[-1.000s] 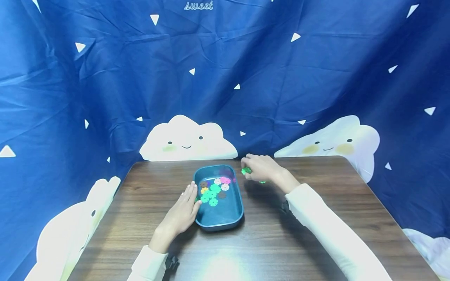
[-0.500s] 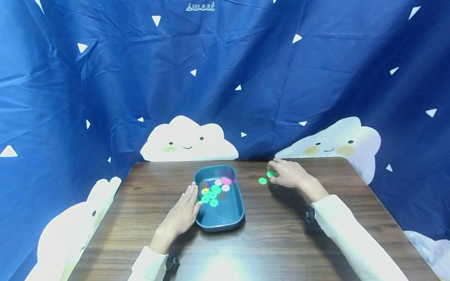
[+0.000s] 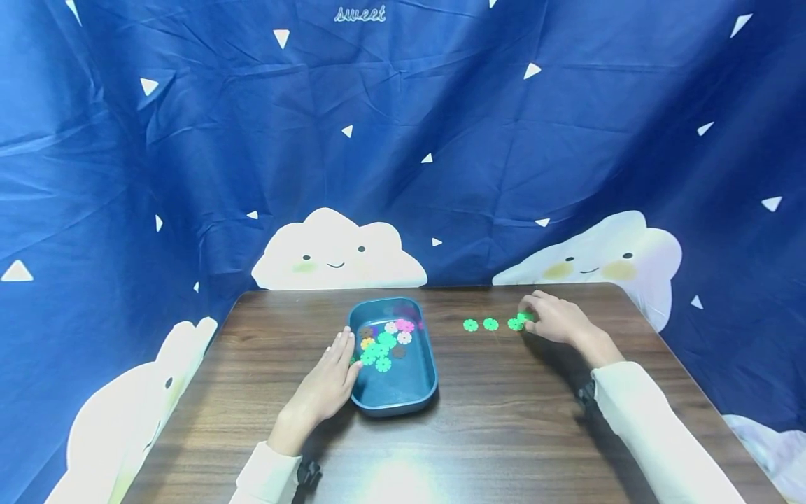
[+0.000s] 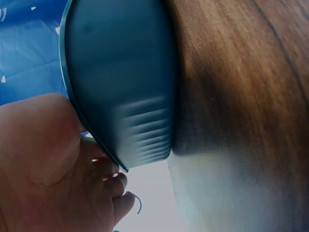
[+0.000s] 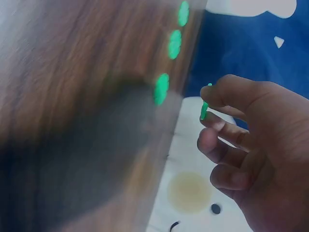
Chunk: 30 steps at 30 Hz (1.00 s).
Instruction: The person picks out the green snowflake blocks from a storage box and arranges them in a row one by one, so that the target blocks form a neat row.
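Observation:
My right hand (image 3: 557, 320) pinches a green flower-shaped disc (image 5: 205, 102) between thumb and finger, at the right end of a row. Three like green discs lie in this row on the table: the left disc (image 3: 470, 325), the middle disc (image 3: 490, 324) and the right disc (image 3: 515, 324). My left hand (image 3: 324, 381) rests against the left rim of a blue tray (image 3: 393, 407), fingers straight along it and thumb at the rim. Inside the tray lie several green flower discs (image 3: 383, 364), with pink, white, brown and orange ones behind.
The dark wooden table (image 3: 491, 434) ends at a blue curtain (image 3: 390, 140) printed with white clouds. The row of discs lies near the table's back edge, right of the tray. A wrist camera (image 3: 308, 472) is strapped under the left sleeve.
My right hand has moved rightward from beside the tray along the back of the table. Two more green discs now lie in the row. The left hand stays at the tray.

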Available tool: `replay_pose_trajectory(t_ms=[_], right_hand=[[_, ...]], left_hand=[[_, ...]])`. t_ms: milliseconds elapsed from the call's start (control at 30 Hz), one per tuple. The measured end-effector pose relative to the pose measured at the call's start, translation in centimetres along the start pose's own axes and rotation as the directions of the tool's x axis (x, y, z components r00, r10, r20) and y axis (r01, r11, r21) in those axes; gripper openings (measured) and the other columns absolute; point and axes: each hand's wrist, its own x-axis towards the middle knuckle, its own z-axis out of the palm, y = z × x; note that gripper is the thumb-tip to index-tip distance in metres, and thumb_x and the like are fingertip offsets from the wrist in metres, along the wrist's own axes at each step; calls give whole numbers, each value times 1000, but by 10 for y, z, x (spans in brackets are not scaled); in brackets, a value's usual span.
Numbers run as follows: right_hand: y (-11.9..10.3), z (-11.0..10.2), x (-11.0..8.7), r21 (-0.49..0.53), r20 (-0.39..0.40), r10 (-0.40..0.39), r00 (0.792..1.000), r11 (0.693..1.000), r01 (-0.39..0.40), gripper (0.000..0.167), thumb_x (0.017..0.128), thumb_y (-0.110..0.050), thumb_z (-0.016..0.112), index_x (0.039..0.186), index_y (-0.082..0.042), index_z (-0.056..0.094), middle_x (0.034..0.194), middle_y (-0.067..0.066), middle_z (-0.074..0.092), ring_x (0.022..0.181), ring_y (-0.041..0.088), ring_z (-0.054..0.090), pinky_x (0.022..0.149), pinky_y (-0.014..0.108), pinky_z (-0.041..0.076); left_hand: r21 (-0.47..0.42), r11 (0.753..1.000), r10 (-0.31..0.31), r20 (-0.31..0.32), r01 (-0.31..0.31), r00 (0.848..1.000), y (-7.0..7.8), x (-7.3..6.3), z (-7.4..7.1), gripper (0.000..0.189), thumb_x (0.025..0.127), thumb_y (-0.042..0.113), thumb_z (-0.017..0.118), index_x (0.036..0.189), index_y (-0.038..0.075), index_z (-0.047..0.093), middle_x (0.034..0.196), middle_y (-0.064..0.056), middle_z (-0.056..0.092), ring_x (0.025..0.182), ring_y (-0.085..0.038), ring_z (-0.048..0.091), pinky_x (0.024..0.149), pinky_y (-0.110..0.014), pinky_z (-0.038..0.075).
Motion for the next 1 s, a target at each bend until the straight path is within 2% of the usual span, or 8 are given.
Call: replay_pose_trajectory(t_ms=[233,500,667,1000], right_hand=[[19,9,-6,21,15,33,999,999,-33,25,93,-19,77,117,-11,73,117,12,68,102,39,71,82,66,58],[32,19,-10,26,34,81,996,996,-82,25,95,-12,75,120,-9,73,120,15,67,105,39,69,88,70,56],[36,27,-10,25,32,88,996,996,-89,27,96,-11,73,123,-8,72,122,16,66,110,43,69,88,71,56],[37,33,-9,11,15,97,995,995,-97,19,97,-12,73,116,-11,74,117,14,67,109,43,69,85,70,56]], left_hand=[[-8,1000,-1,-4,1,1000,0,1,1,66,116,31,43,166,-6,24,178,-21,18,165,-39,20,134,-55,24],[0,1000,0,-4,0,1000,-1,1,2,66,116,32,44,166,-6,25,178,-21,18,165,-38,20,134,-56,25],[-2,1000,-2,-1,2,1000,-1,1,3,66,116,32,44,166,-5,25,178,-20,17,166,-37,19,134,-55,24],[-2,1000,0,-5,0,1000,-3,0,4,66,116,32,43,166,-5,25,178,-21,18,166,-38,20,133,-57,25]])
